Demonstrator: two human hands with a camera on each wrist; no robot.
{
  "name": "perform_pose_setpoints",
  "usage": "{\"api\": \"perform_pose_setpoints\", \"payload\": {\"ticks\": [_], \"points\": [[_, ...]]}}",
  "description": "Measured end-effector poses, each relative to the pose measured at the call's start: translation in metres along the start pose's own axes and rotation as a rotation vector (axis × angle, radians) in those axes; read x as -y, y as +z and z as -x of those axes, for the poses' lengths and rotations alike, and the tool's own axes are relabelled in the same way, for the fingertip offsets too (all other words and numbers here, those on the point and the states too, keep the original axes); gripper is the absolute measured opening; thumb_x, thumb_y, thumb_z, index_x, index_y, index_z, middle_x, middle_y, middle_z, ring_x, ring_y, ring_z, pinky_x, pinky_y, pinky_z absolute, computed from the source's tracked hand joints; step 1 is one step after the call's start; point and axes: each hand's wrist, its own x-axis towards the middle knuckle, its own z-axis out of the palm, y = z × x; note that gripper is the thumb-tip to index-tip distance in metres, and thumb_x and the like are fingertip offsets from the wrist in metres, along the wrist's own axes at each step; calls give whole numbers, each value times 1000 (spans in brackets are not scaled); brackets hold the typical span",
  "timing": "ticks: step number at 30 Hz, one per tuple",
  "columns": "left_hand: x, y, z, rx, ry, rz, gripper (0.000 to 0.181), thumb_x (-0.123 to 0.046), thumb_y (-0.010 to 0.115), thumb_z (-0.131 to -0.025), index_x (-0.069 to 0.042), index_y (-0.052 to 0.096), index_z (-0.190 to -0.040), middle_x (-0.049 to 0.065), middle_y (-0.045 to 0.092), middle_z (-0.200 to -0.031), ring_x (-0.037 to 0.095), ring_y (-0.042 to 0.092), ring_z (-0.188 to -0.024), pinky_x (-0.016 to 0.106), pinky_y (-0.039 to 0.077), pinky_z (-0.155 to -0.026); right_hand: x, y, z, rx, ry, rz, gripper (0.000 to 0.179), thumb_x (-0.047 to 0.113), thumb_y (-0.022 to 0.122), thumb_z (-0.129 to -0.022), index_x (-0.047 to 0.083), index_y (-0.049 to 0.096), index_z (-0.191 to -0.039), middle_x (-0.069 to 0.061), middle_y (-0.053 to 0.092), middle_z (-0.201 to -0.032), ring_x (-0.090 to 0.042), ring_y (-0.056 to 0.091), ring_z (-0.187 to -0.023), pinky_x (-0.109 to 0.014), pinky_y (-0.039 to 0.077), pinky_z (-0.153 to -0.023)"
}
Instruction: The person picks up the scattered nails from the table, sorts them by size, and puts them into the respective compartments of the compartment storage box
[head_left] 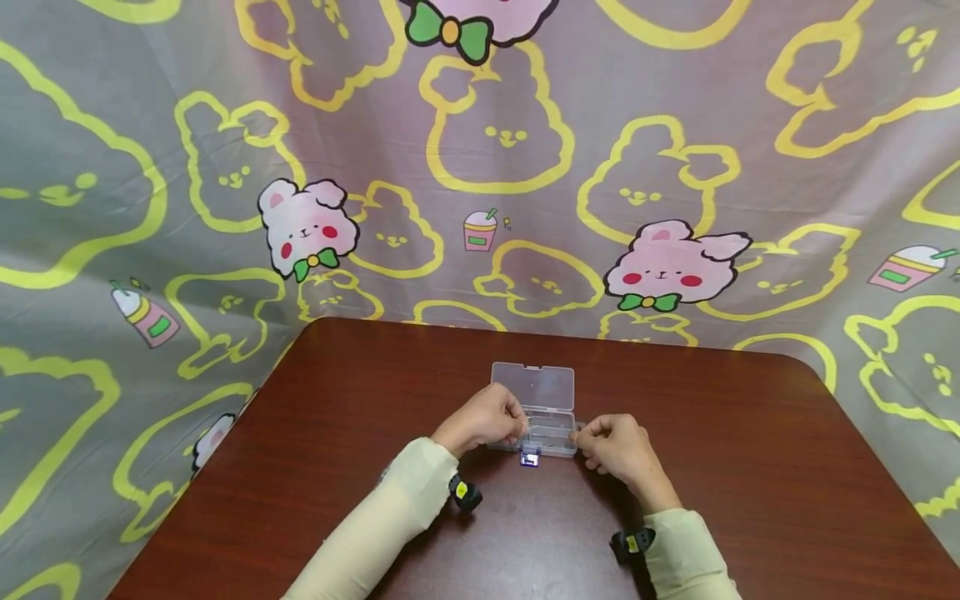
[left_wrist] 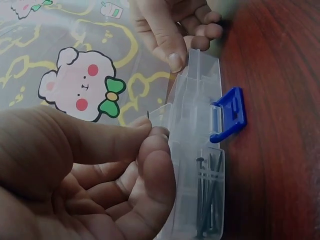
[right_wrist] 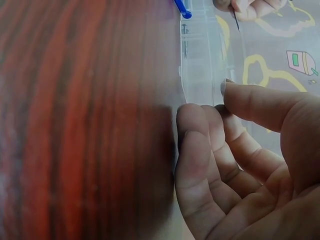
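Observation:
A clear plastic compartment box [head_left: 558, 452] lies on the table with its lid [head_left: 534, 387] raised at the back. Its blue latch [left_wrist: 234, 114] hangs down at the front. My left hand [head_left: 489, 417], over the left part of the box, pinches a thin dark nail [right_wrist: 236, 21] between thumb and forefinger; most of the nail is hidden by the fingers. Several dark nails [left_wrist: 209, 195] lie in the box's left compartment. At the right end of the box my right hand [head_left: 621, 450] holds the box's corner, thumb on top and fingers curled against the side.
The dark red-brown wooden table [head_left: 337, 500] reaches out on all sides of the box. Behind it and at both sides hangs a grey cloth [head_left: 525, 275] with cartoon prints. Each wrist wears a black strap with a small device [head_left: 467, 493].

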Motion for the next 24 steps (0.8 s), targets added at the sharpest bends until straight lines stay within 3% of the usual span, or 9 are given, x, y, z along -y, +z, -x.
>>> {"api": "perform_pose_setpoints", "payload": {"ticks": [7, 17, 24], "points": [[-6, 4, -2, -15, 40, -44, 17, 8, 66, -88, 5, 73, -73, 8, 63, -59, 13, 55, -50, 24, 49, -47, 1, 0, -1, 0, -9, 0, 15, 16, 78, -87, 5, 72, -79, -7, 67, -67, -21, 64, -58, -34, 55, -53], [-11, 12, -11, 15, 67, -161, 14, 5, 70, -87, 3, 75, -74, 2, 62, -57, 9, 55, -50, 23, 49, -49, 0, 0, -1, -1, 0, -2, 16, 17, 78, -87, 5, 72, -79, -6, 67, -66, -20, 64, -58, -34, 54, -53], [-10, 11, -11, -27, 50, -154, 14, 4, 73, -87, -1, 75, -73, 1, 64, -61, 10, 58, -53, 24, 51, -51, -1, 0, -2, -2, -2, -3, 17, 17, 79, -87, 5, 71, -79, -6, 67, -66, -20, 64, -57, -34, 54, -52]]}}
